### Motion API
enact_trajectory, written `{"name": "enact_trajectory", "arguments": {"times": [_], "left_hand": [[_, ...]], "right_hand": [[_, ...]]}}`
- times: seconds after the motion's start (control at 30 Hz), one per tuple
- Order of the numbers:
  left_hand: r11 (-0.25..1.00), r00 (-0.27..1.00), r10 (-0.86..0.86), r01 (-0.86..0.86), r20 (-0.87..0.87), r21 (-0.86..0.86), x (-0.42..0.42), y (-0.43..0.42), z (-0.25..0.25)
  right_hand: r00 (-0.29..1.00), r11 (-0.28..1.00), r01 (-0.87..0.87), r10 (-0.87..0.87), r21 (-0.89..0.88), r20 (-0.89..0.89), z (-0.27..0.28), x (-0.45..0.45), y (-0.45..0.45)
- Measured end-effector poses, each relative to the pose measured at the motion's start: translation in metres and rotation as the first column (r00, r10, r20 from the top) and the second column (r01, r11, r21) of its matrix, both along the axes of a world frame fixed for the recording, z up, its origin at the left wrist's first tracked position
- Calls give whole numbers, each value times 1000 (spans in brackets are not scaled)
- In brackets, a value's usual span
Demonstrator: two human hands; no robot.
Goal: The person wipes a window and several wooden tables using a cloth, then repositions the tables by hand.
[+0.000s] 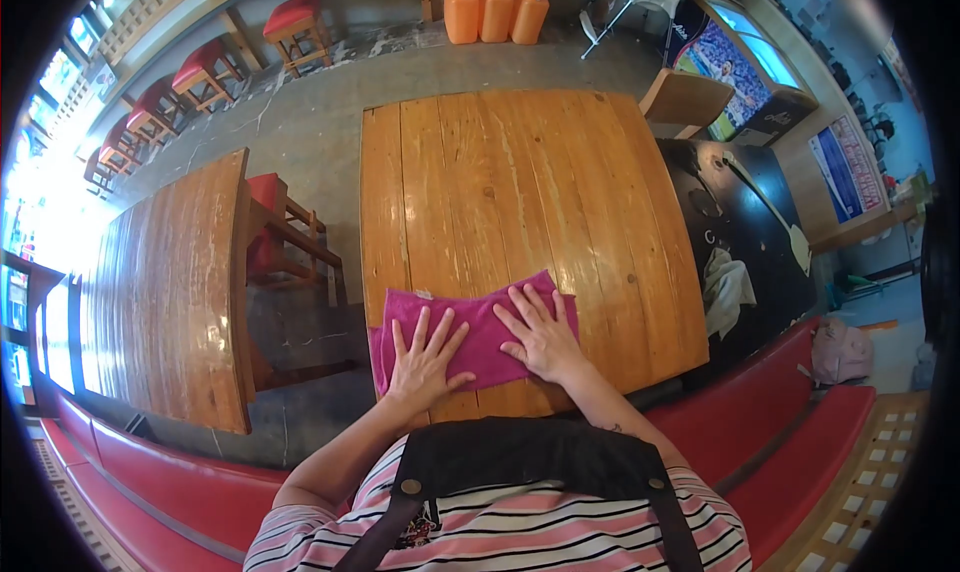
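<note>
A folded magenta cloth lies on the near edge of a wooden table, with a small pale tag at its upper edge. My left hand rests flat on the cloth's left part, fingers spread. Over its right part, my right hand also presses flat with spread fingers. Neither hand grips the cloth; both palms face down on it. The cloth's left side reaches the table's left edge.
To the left stands another wooden table with a red-seated stool beside it. On the right, a black surface holds a grey rag. Red benches run along my side. Orange jugs stand by the far wall.
</note>
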State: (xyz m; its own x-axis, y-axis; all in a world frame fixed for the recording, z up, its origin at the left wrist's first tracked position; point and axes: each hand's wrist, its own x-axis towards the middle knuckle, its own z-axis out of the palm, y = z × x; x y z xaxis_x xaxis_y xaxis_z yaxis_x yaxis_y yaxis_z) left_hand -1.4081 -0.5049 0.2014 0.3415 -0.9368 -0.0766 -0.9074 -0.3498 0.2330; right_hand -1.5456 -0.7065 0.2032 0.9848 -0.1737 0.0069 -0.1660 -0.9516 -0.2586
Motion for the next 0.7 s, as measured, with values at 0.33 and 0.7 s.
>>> {"name": "enact_trajectory", "arguments": {"times": [0.33,0.7], "left_hand": [[992,981,116,-107,153,-64,194,-170,-10],[958,936,285,-268,209,-104,289,-270,-21]], "right_hand": [[996,987,-52,62,-149,64,-18,200,-174],[994,988,84,-74,-126,81,-23,317,-255]]}}
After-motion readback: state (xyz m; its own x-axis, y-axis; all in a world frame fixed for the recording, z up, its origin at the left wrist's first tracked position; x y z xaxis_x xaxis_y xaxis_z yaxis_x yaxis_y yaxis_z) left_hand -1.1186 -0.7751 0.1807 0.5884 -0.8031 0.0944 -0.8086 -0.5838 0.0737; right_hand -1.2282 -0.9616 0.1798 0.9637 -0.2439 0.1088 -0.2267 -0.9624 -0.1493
